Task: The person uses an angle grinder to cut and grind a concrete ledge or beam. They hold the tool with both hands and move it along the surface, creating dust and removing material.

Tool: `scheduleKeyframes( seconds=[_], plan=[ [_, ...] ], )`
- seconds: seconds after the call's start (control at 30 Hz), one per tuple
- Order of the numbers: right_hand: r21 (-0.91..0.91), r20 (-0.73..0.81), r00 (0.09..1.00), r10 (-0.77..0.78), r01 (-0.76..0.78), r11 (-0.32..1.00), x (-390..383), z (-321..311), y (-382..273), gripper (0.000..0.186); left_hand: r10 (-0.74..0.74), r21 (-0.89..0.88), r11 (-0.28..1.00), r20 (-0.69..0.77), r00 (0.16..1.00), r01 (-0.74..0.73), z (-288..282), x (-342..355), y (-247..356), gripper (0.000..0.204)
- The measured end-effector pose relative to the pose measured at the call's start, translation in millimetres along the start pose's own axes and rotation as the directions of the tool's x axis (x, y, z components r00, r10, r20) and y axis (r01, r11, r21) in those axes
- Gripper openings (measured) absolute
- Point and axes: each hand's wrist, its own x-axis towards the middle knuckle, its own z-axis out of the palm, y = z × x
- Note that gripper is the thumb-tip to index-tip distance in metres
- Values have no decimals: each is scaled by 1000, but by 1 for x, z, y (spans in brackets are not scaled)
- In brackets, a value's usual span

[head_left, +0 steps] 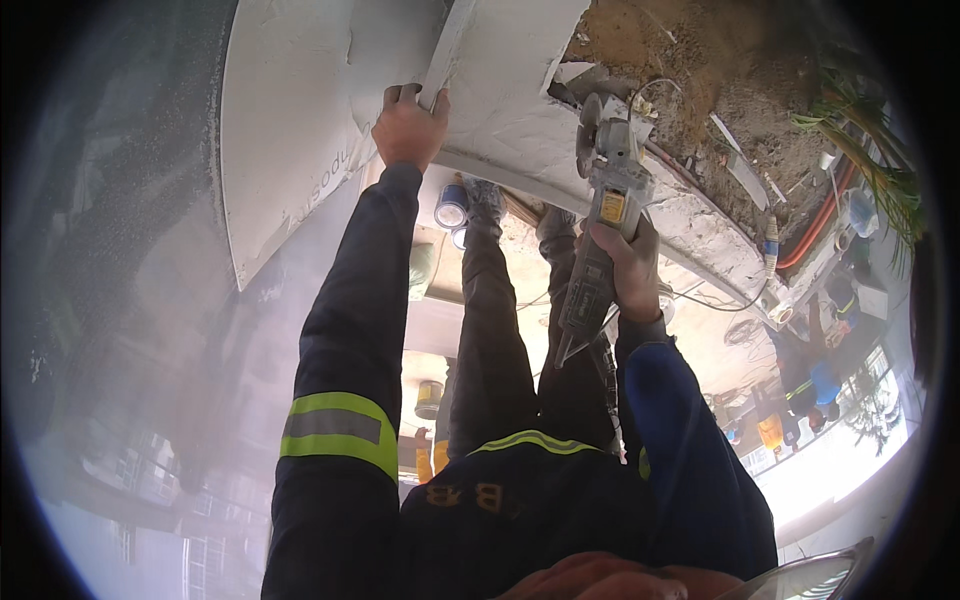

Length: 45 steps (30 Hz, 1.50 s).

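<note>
An angle grinder [617,178] with a grey body and a round disc is in my right hand [635,265], fingers wrapped around its body. Its disc [588,135] stands beside the broken edge of a white slab [510,75]; I cannot tell whether they touch. My left hand [410,130] is further left, its fingers bent over the edge of a white board [290,110]. The fingertips are partly hidden there. A power cable [715,303] runs off to the right of the grinder.
Rough soil [690,50] lies beyond the slab, with green leaves [865,130] and an orange pipe [825,220] at the right. Paint cans [452,207] stand near my feet. Other people [800,385] are at the far right. Haze blurs the left side.
</note>
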Motion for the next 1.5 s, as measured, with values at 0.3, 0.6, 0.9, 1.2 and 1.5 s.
scheduleKeyframes(
  seconds=[0.3,0.6,0.9,1.2,1.5],
  plan=[
    [10,47,997,69,-69,998,33,-39,42,30,60,110,992,-41,997,-55,9,2,0,51],
    [69,-37,997,74,-72,995,30,-107,63,34,129,199,974,-84,988,-110,14,-1,-7,51],
    [-24,29,998,57,-56,998,40,-123,53,34,68,152,987,-104,992,-51,8,-6,-6,47],
    [-113,105,984,141,-129,985,44,-100,38,31,11,144,990,-64,998,-2,3,-12,11,41],
    [-219,68,997,42,-26,975,51,-109,40,32,37,166,986,-52,998,-28,13,-11,-10,48]
  ],
)
